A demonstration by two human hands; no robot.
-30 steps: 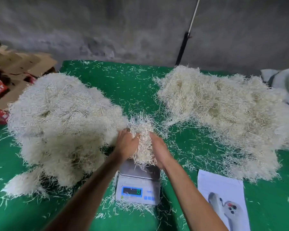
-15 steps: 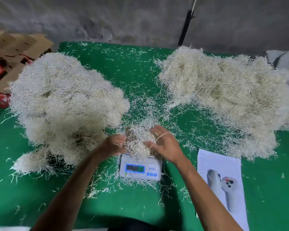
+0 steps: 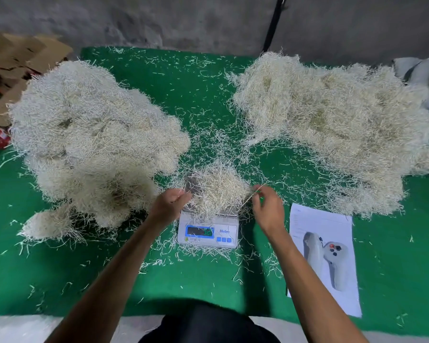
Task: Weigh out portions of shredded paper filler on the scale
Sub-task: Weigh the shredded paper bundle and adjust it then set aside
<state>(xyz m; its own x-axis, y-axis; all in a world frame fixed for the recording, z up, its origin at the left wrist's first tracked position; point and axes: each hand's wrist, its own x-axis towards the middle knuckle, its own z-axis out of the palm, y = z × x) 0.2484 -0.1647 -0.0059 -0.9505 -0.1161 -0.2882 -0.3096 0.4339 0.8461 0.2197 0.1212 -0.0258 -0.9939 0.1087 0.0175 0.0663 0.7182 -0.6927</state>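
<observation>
A small white digital scale (image 3: 208,232) with a lit blue display stands on the green table, near its middle. A loose portion of pale shredded paper (image 3: 217,189) lies on its platform and covers most of it. My left hand (image 3: 170,203) sits at the portion's left edge with curled fingers that pinch a few strands. At the portion's right edge my right hand (image 3: 266,206) pinches a thin strand between thumb and fingertips. The display's digits are too blurred to read.
A big heap of shredded paper (image 3: 92,139) fills the left of the green table (image 3: 183,280), and a flatter heap (image 3: 332,125) fills the right. A printed sheet (image 3: 305,219) lies right of the scale. Cardboard boxes (image 3: 15,60) sit far left, a black pole (image 3: 273,23) behind.
Both hands held a clump above the scale, then set it down on the platform. They have drawn apart to its two sides and now pinch only loose strands.
</observation>
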